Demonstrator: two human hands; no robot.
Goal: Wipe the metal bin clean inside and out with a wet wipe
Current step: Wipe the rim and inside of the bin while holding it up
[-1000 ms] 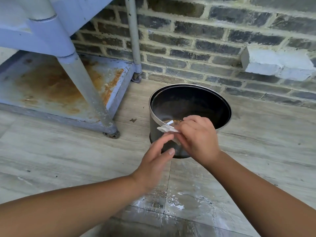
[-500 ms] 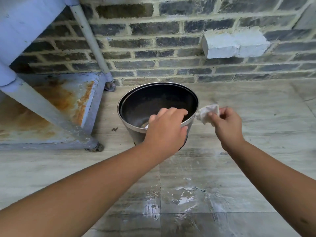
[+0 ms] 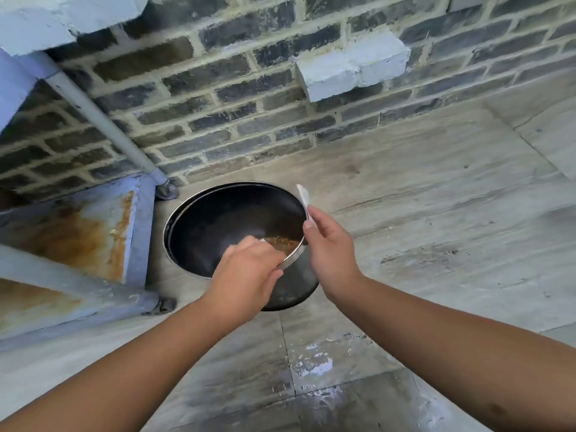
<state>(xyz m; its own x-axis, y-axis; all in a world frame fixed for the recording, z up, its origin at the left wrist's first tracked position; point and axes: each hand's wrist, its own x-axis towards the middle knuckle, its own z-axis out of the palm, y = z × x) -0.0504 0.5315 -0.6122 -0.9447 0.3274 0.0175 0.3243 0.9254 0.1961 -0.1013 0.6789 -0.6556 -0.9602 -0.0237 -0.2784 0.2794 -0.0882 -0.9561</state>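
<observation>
Since half a second ago we have tipped the metal bin toward us and raised the wet wipe above its right rim.

Our left hand is closed over the near rim, fingers hooked inside and thumb on the outer wall, so the bin leans on the pale tiled floor with its mouth facing us. We see a dark interior and a rusty brown patch just beyond our left knuckles. Our right hand pinches the wipe between thumb and fingers; the white strip sticks up just beside the rim, and we cannot tell whether it touches. Behind stands the brick wall, and at left a rust-stained blue metal frame.
</observation>
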